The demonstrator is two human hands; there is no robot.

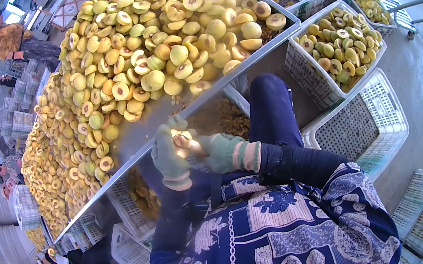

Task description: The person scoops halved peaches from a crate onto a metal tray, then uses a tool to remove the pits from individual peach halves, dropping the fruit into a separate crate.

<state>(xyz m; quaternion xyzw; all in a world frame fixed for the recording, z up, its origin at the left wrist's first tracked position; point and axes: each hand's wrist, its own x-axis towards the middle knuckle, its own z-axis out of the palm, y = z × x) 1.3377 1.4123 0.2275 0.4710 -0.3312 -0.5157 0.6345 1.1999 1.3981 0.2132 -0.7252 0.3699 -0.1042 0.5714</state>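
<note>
My left hand (169,155), in a pale green glove with a pink-striped cuff, is closed around a halved yellow peach (175,133). From the other side my right hand (222,153), gloved alike, grips a small pitting tool (194,146) with a pale handle. Its thin curved end meets the cut face of the peach; fingers partly hide it. Both hands are together over my lap, at the near metal edge of a table. A big heap of peach halves (123,63) covers that table, many with brown pit hollows.
A white crate (314,76) full of peach halves stands at the right, beside another white crate (391,116) with a bare slotted bottom. Crates with peach pieces sit below the table's metal rim (243,71). Another person (13,40) is at the far left; stacked crates (416,203) line the right.
</note>
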